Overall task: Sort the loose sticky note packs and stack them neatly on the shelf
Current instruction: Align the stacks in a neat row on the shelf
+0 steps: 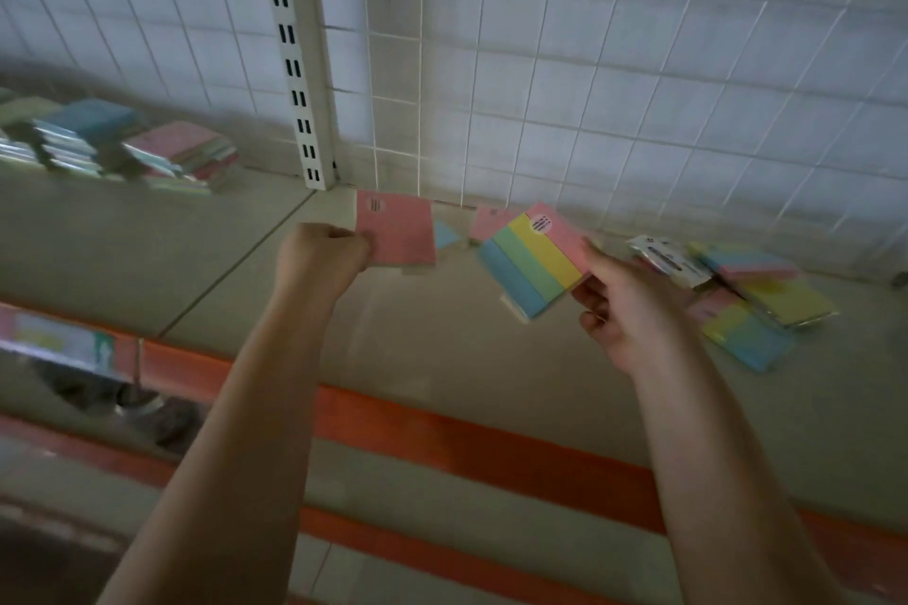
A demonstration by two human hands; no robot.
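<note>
Two hands, each lifting one sticky note pack above the beige shelf.

Head view: the left hand (pixel 322 251) curls its fingers round the lower left corner of a pink pack (pixel 395 228), which sits nearly square to the camera, barcode at its top left, just above centre. The right hand (pixel 624 305) pinches the right corner of a striped pack (pixel 535 260) banded blue, green, yellow and pink, its stripes running from 7 towards 1 o'clock, round sticker at the upper end. Between the two, more loose packs (pixel 486 221) lie by the wire grid back (pixel 589 88). At 3 o'clock a jumbled heap of packs (pixel 751 305) lies on the shelf (pixel 442 339); at 10 o'clock stand stacked packs (pixel 147 147), beyond a slotted upright (pixel 295 64).
</note>
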